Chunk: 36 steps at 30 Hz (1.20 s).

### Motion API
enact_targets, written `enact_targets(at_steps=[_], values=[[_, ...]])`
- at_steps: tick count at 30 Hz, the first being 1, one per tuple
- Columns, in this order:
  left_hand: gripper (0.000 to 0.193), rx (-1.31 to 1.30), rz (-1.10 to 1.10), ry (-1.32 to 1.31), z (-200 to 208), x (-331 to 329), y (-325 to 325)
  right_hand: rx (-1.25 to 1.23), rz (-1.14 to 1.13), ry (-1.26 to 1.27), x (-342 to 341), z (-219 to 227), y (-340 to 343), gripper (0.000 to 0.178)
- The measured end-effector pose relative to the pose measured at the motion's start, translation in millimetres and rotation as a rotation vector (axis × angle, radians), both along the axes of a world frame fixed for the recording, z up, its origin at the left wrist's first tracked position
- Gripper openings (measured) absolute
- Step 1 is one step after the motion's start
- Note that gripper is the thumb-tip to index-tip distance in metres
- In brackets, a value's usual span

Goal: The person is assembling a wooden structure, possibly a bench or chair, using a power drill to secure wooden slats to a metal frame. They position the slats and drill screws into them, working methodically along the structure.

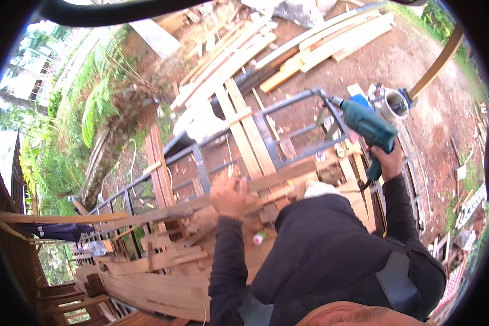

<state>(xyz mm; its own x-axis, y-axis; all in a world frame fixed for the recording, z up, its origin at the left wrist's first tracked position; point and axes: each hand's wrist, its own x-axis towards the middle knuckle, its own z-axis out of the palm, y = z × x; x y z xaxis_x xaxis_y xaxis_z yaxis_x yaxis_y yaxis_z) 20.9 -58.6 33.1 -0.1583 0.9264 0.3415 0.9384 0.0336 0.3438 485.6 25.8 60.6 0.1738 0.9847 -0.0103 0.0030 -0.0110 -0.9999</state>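
My right hand (388, 157) is wrapped around the handle of a green power drill (367, 124). The drill is raised at the right, its chuck turned toward the far left, above a corner of a grey metal frame (301, 98). A cord hangs from the drill's handle. My left hand (228, 196) is closed over a long wooden board (280, 175) that lies across in front of me. Its fingertips are partly hidden, and the thumb lies along the board. Two pale wooden strips (245, 130) cross the metal frame beyond that hand.
Piles of sawn planks (331, 41) lie on the dirt at the far side. A white bucket (395, 104) stands beyond the drill. Wood offcuts (168, 259) and a small white-and-green container (259, 237) are near me. Plants (95, 108) grow on the left bank.
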Motion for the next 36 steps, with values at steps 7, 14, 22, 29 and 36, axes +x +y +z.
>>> enact_targets(at_steps=[7,14,22,29,36], values=[[0.041,-0.375,0.075,-0.187,23.4,4.6,36.2,0.133,0.185,0.135,-70.4,14.1,56.5,0.062],[0.047,-0.7,-0.082,-0.465,26.8,8.3,80.0,0.143,0.464,0.075,-147.8,18.8,115.5,0.049],[0.055,0.159,-0.088,-2.183,38.1,20.0,135.4,0.368,0.6,-0.004,-182.8,-17.6,120.1,0.062],[0.037,0.377,-0.158,-2.304,70.5,17.3,174.4,0.946,0.639,-0.421,-200.4,-22.9,124.3,0.071],[0.02,0.375,-0.131,-2.062,99.8,26.6,139.1,0.96,0.913,-0.458,-212.1,18.6,125.0,0.081]])
